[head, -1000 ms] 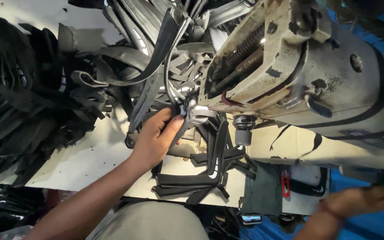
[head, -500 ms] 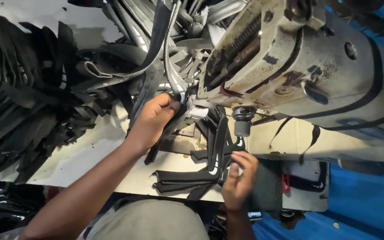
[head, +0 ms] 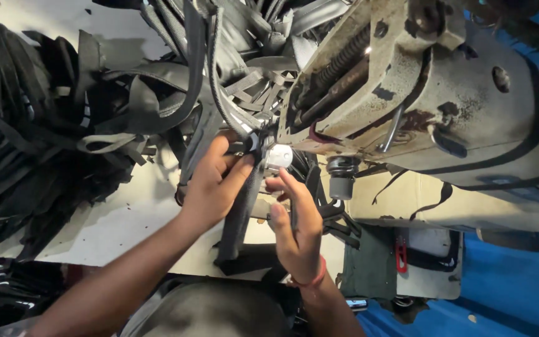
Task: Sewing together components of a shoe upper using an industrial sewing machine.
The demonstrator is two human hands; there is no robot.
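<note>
Left hand (head: 214, 182) pinching a black strap (head: 239, 212) under the sewing machine (head: 419, 106) head, right hand (head: 296, 226) half open with fingertips touching the strap, white desk (head: 120, 218), black strap pile (head: 38, 143) on the left

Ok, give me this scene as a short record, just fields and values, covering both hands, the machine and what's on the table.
left hand: grips a black strap under the machine head
right hand: fingers raised beside the same strap, touching it near the needle area
sewing machine: worn, cream, stained
table: pale top
strap pile: black and grey, heaped at left and behind
red wristband: on right wrist
</note>
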